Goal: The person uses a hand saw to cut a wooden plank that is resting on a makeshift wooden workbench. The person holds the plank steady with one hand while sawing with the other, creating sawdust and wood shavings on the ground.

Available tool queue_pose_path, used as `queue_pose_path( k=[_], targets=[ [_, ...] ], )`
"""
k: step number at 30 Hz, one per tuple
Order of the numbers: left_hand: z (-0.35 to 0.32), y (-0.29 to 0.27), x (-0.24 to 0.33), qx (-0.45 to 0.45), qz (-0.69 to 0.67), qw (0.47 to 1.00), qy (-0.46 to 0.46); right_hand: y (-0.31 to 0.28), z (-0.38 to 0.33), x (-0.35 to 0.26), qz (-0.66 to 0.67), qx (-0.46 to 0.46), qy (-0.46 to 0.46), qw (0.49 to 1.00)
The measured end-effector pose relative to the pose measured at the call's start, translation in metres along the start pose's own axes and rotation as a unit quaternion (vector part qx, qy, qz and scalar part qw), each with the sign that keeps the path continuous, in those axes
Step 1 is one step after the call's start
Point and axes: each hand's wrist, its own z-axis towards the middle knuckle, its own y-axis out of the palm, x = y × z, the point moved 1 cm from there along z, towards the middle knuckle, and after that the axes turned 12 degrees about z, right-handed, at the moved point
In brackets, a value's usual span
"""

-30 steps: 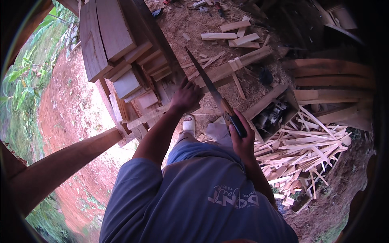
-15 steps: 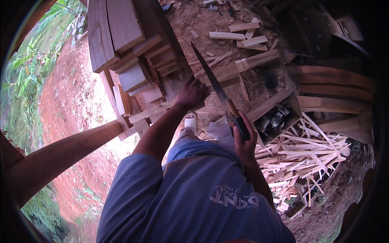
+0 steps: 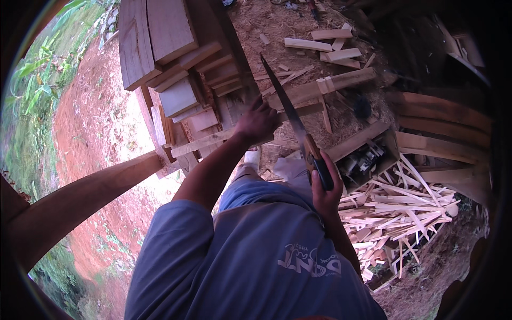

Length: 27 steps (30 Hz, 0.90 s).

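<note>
My right hand (image 3: pixel 326 188) is wrapped round the dark and wooden handle of a handsaw (image 3: pixel 288 107). The saw's long tapered blade points away from me and a little left, its teeth too small to make out. My left hand (image 3: pixel 258 120) is closed over a narrow wooden board (image 3: pixel 205 142) that runs crosswise in front of me, its fingers partly hidden. The blade crosses close to the board's right part, just right of my left hand; whether it touches the wood I cannot tell.
Thick planks (image 3: pixel 169 29) are stacked ahead left. A beam (image 3: pixel 349 79) lies beyond the saw, with short offcuts (image 3: pixel 307 45) behind it. At right stand a wooden box (image 3: pixel 392 140) with dark metal parts, a heap of thin scraps (image 3: pixel 394 205) and curved timbers (image 3: pixel 442 114). A post (image 3: pixel 101 189) slants in from the left.
The whole view has shifted slightly, so the scene sits a little further right. My grip on the saw and on the board looks the same.
</note>
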Motion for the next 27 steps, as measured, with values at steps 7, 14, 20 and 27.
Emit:
queue_pose_path(
  k=[7,14,20,27],
  targets=[
    [0.001,0.012,-0.004,0.006,0.039,0.999,0.018,0.008,0.011,-0.014,-0.031,-0.028,0.018,0.999],
    [0.001,0.025,-0.007,0.025,0.080,0.996,0.028,0.008,0.034,-0.029,0.011,0.005,0.008,1.000],
    [0.008,0.012,-0.007,-0.045,0.029,0.999,0.004,0.005,0.018,-0.015,-0.030,-0.025,0.036,0.999],
    [0.004,0.022,-0.005,0.030,0.046,0.998,-0.003,-0.011,-0.022,0.036,0.011,-0.021,0.014,1.000]
  ],
)
